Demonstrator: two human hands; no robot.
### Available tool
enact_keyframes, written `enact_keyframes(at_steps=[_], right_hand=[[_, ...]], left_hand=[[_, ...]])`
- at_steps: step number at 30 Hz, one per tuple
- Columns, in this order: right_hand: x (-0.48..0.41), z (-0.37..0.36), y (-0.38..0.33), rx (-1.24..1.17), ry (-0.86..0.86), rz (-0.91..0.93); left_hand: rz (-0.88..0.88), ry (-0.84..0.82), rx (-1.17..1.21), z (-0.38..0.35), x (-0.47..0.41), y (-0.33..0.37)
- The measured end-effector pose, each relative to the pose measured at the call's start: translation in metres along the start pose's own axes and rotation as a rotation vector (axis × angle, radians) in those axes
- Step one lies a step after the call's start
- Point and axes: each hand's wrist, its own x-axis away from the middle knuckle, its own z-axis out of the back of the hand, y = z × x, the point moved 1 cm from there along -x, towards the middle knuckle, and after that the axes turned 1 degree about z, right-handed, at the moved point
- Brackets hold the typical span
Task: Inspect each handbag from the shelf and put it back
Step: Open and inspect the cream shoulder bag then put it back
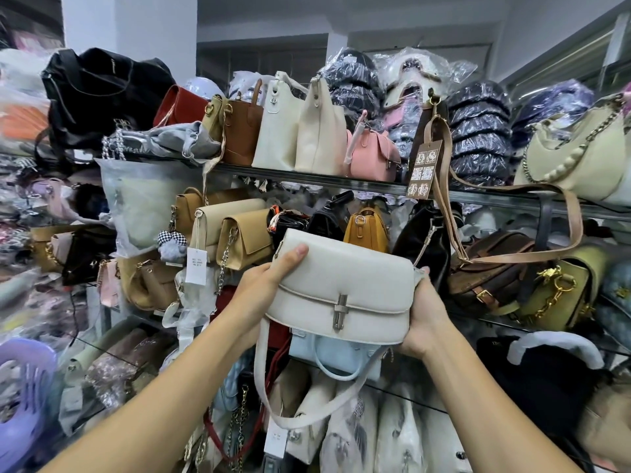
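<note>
i hold the cream flap handbag out in front of the row of bags under the upper shelf rail. it is clear of the others, so its front faces me and i can look over the flap and the silver turn clasp. a hand at each end leaves the whole face bare for checking. the bag is tilted, left end higher than the right, which i judge helps me see along the flap edge. its shoulder strap hangs free in a loop below, in front of a pale blue bag on the shelf beneath.

my left hand grips the upper left corner. the thumb lies flat on the flap, and the other fingers go behind the bag, hidden. my right hand cups the lower right end from the side and beneath. its fingers wrap round the back, with only a fingertip showing at the top edge. both forearms reach up and forward.

behind the handbag stand a mustard bag and a tan flap bag. the gap for putting it back is hidden by the handbag itself.
</note>
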Motion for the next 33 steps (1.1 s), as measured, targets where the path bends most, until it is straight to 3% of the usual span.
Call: enact_keyframes(at_steps=[8, 12, 20, 33], right_hand=[[0.016, -0.006, -0.006, 0.229, -0.228, 0.167], [0.016, -0.002, -0.007, 0.288, -0.17, 0.181], [0.019, 0.005, -0.004, 0.391, -0.128, 0.083], [0.016, 0.017, -0.001, 0.281, -0.021, 0.053]], left_hand=[[0.321, -0.014, 0.07, 0.007, -0.006, 0.007], [0.424, 0.0, 0.051, 0.017, -0.009, 0.008], [0.424, -0.088, 0.005, 0.018, -0.001, 0.004], [0.458, -0.11, 0.157, 0.023, 0.003, 0.001]])
